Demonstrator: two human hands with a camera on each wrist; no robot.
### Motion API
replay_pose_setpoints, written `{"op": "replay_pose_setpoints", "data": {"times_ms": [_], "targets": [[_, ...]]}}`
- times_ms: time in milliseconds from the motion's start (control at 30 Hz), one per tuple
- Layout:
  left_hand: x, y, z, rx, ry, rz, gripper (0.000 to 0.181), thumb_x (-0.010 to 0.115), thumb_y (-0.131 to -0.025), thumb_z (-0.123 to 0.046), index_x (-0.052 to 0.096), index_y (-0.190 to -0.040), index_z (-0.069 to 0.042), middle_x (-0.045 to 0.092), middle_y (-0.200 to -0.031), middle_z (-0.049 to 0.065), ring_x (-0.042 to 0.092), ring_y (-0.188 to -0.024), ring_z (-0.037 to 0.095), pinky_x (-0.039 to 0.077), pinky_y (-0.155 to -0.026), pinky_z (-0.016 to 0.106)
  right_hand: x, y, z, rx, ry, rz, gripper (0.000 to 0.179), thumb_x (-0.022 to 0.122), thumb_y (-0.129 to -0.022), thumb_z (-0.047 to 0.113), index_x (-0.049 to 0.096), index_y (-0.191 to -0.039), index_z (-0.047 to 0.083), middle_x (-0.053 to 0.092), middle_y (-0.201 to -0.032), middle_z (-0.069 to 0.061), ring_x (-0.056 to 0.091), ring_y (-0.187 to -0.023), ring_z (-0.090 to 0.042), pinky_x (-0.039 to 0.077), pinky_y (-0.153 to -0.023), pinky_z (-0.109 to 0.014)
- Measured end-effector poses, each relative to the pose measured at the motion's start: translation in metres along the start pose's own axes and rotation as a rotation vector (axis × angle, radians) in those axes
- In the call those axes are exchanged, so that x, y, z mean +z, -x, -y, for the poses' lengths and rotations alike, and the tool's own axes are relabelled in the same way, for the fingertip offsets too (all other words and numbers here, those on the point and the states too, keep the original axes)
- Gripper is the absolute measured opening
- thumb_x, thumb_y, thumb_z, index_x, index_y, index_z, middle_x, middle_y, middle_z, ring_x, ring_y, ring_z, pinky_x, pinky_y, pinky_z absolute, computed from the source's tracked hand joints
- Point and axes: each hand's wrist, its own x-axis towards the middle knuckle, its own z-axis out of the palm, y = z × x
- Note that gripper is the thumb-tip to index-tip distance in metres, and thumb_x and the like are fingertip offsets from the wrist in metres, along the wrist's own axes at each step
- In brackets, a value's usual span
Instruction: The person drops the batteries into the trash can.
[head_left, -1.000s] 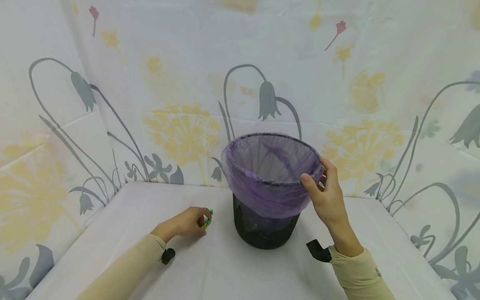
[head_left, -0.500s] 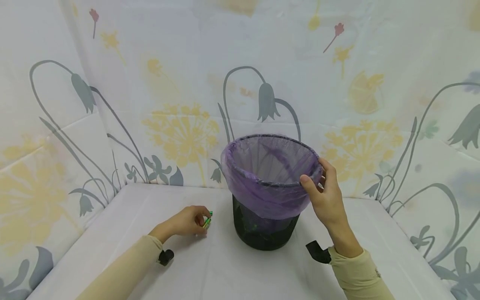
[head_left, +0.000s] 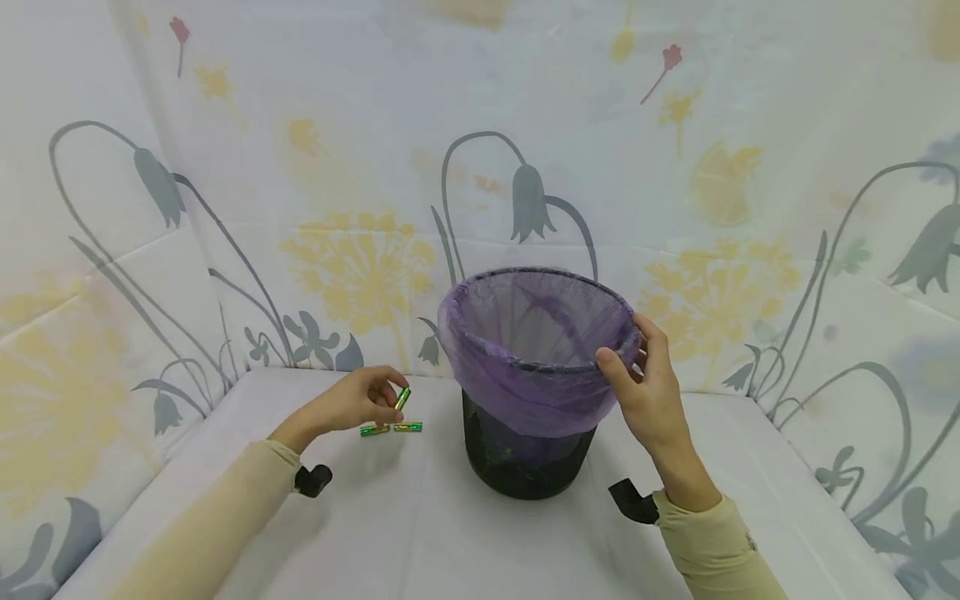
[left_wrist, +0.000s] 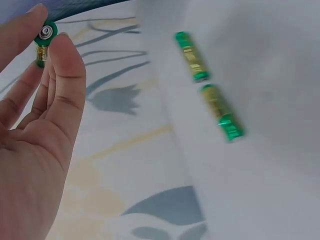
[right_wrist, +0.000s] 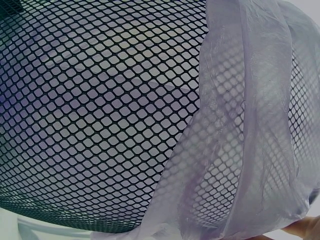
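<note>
My left hand (head_left: 356,402) pinches a green-and-gold battery (head_left: 402,398) between thumb and fingertips, just above the white table. In the left wrist view the end of this battery (left_wrist: 45,35) faces the camera. Two similar batteries lie end to end on the table below the hand, one battery (head_left: 408,427) on the right and another battery (head_left: 375,430) on the left. My right hand (head_left: 651,396) grips the near right rim of a black mesh wastebasket (head_left: 517,467), thumb at the front edge. A thin purple bin bag (head_left: 525,396) lines the basket and folds over its rim.
The wastebasket stands upright at the table's middle, right of the batteries. Something green shows faintly through its lower mesh (head_left: 507,452). A flower-printed cloth (head_left: 360,167) hangs behind and at the sides. White cloth covers the table (head_left: 450,550).
My left hand has lifted away from the table and shifted back and left with one battery. Two batteries on the table now show fully. My right hand stays on the rim.
</note>
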Motion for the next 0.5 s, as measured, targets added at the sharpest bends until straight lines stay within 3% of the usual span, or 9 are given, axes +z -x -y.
{"op": "replay_pose_setpoints", "data": {"times_ms": [300,500], "targets": [[-0.046,-0.023,-0.070,0.103,0.042,-0.079,0.047,0.074,-0.084,-0.008,0.052,-0.125,0.001,0.061,-0.092,0.015,0.064,-0.077,0.028,0.055,-0.068,0.037,0.000,0.001,0.000,0.010,0.006,-0.002,0.067,0.059,-0.094,0.027,0.022,-0.149,0.015,0.038,-0.141,-0.012,0.043,-0.125,-0.030,0.034,-0.102,-0.051],[-0.063,-0.038,-0.123,0.134,-0.010,-0.087,0.047,0.074,-0.085,-0.011,0.053,-0.127,-0.005,0.061,-0.097,0.015,0.063,-0.080,0.031,0.053,-0.072,0.038,0.001,0.000,0.000,0.006,-0.004,0.000,0.067,0.059,-0.094,0.027,0.023,-0.149,0.015,0.037,-0.142,-0.011,0.042,-0.126,-0.029,0.034,-0.103,-0.050]]}}
